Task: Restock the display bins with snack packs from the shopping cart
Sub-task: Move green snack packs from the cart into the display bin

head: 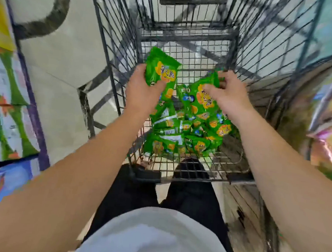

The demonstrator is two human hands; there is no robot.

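A black wire shopping cart point(114, 66) stands right in front of me, and both my arms reach down into it. On its floor lies a heap of several green snack packs point(182, 131) with orange print. My left hand point(142, 86) grips a green snack pack point(161, 69) and holds it above the heap at the left. My right hand point(229, 93) pinches the top of another green pack point(203, 97) at the right of the heap, fingers curled over its edge.
A round wire display bin point(328, 118) with pink and yellow snack bags sits at the right edge. Shelves with colourful boxes point(6, 93) line the left side. Grey tiled floor point(63, 62) lies between the cart and the left shelves. The picture is motion-blurred.
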